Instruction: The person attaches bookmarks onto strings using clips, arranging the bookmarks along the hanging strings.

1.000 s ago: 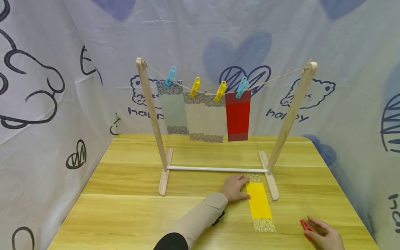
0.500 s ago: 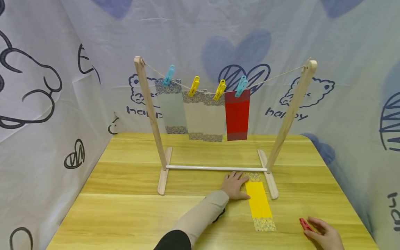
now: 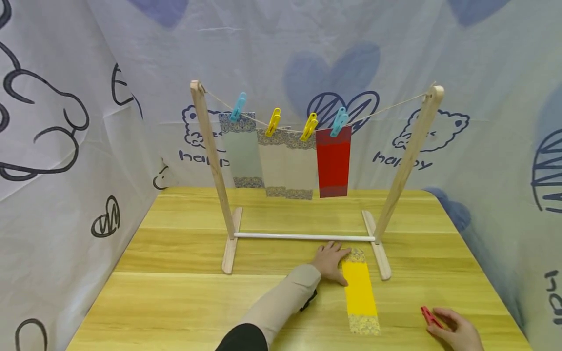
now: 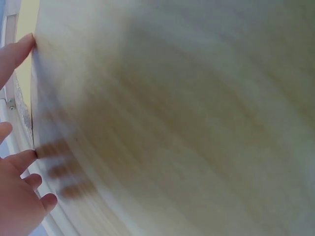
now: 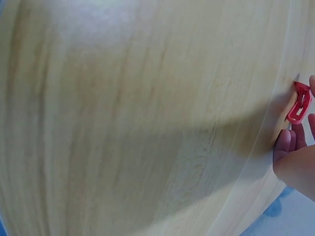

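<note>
A yellow paper strip [image 3: 360,288] with patterned lace bands at both ends lies flat on the table. My left hand [image 3: 328,262] is spread beside its upper left part, thumb and forefinger tips at the strip's left edge. In the left wrist view, the left hand's fingers [image 4: 19,162] reach that same edge [image 4: 27,59]. Farther right, near the table's front, my right hand [image 3: 456,329] holds a red clothespin [image 3: 431,317] between thumb and fingers. The right wrist view shows the red clothespin [image 5: 299,103] at the fingertips, low over the wood.
A wooden rack with two posts [image 3: 408,161] and a white crossbar [image 3: 303,237] stands behind the strip. From its string hang a grey-blue strip [image 3: 243,156], two cream strips [image 3: 300,168] and a red strip [image 3: 333,163], clipped by blue [image 3: 339,122] and yellow clothespins [image 3: 273,122].
The yellow strip has slid slightly toward the front and left, away from the crossbar. My left thumb has shifted a little down with it. The right hand with the red clothespin stays nearly still.
</note>
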